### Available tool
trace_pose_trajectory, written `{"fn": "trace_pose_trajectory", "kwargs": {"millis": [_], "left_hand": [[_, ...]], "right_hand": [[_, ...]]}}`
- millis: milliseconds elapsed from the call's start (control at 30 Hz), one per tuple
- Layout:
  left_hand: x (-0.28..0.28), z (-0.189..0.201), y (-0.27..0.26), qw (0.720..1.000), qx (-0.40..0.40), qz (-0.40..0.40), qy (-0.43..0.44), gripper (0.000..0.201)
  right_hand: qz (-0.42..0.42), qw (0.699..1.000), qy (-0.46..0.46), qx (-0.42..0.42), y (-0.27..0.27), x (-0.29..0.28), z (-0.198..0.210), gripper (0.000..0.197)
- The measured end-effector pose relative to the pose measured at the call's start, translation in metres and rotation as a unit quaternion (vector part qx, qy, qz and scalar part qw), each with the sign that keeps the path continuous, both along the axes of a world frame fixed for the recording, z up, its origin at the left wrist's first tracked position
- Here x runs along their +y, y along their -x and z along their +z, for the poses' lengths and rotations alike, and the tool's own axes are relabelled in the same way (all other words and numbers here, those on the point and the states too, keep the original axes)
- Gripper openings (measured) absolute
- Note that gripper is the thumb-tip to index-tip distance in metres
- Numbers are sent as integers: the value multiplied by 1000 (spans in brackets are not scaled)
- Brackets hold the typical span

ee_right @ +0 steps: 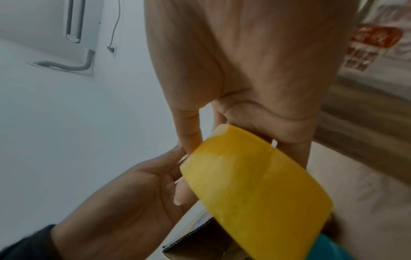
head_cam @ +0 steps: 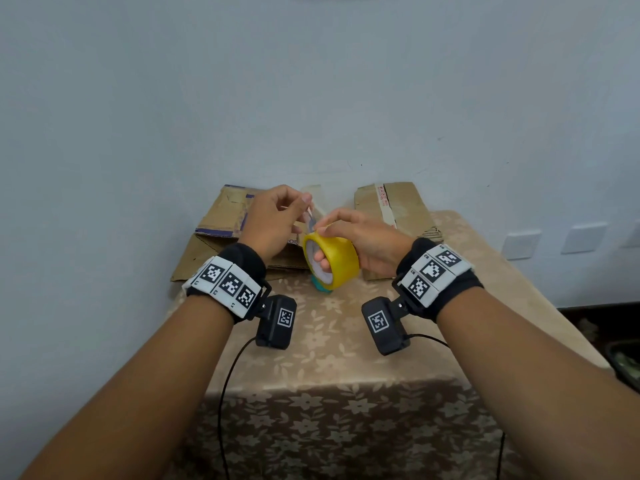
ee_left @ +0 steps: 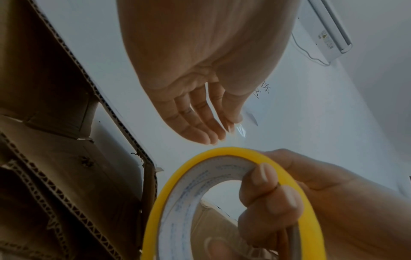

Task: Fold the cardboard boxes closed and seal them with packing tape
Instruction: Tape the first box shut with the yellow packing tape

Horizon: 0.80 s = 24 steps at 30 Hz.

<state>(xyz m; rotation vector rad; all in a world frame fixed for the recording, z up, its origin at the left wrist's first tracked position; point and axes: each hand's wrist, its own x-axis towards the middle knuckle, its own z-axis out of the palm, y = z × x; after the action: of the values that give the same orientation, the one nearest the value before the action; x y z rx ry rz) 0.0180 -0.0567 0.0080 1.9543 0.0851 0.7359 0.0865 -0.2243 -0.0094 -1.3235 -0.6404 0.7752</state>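
Right hand (head_cam: 360, 237) fingers (ee_left: 262, 177) curled through yellow tape roll (head_cam: 332, 259); left hand (head_cam: 273, 220) pinching its clear end (head_cam: 310, 216).

Red print on tape strip of right cardboard box (head_cam: 398, 206): illegible. Left cardboard box (head_cam: 221, 223): partial letters "on".

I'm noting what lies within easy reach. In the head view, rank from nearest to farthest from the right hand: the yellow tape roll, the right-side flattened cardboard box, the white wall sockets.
1. Yellow tape roll: gripped by the right hand.
2. Right-side flattened cardboard box: just behind the hand.
3. White wall sockets: far right, on the wall.
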Motion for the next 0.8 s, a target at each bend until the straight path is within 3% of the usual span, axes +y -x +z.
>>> {"fn": "trace_pose_trajectory", "kwargs": {"millis": [300, 600, 800], "left_hand": [[-12, -2, 1, 999, -22, -31, -30, 17], [-16, -6, 0, 1000, -24, -17, 1, 19], [-10, -9, -5, 999, -8, 29, 42, 18]], "right_hand": [[4, 999, 7, 33, -2, 0, -5, 5], [-26, 999, 25, -11, -5, -1, -10, 9], [9, 1000, 18, -8, -4, -2, -9, 5]]}}
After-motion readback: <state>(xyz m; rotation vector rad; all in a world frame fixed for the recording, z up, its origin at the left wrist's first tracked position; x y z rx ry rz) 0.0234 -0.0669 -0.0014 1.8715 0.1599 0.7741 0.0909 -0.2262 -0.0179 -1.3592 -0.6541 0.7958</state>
